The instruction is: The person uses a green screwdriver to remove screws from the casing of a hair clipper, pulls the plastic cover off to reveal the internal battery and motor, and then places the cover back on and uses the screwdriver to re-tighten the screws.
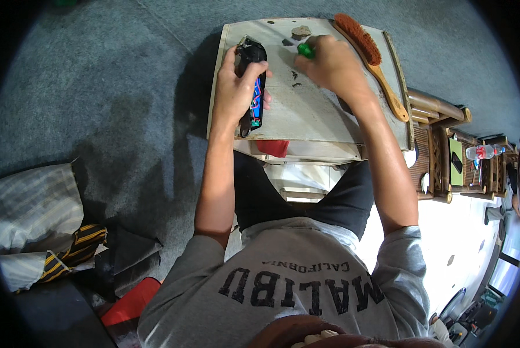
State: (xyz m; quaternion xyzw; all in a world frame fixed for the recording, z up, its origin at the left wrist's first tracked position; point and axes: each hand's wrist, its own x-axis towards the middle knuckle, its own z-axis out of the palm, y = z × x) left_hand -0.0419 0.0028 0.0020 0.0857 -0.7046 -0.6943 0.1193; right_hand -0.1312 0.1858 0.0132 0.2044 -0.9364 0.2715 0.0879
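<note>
My left hand [234,95] is wrapped round a black hair clipper [252,55], held upright over the left side of a small white table [292,124]. The clipper's metal blade end points to the far edge, and blue with coloured lines shows along its body. Over the table's far middle, my right hand [335,65] is closed on a small green object [306,51], mostly hidden by the fingers and slightly blurred. Close beyond it lies a brownish-grey lump [300,32]. Small dark bits [296,84] lie on the tabletop between my hands.
A wooden-handled brush [389,93] with reddish bristles lies along the table's right side. Something red [273,148] shows under the near edge. Bamboo furniture [437,110] stands at right, with a plastic bottle [483,152] and a dark phone [457,161]. Striped cloth [37,200] lies at left.
</note>
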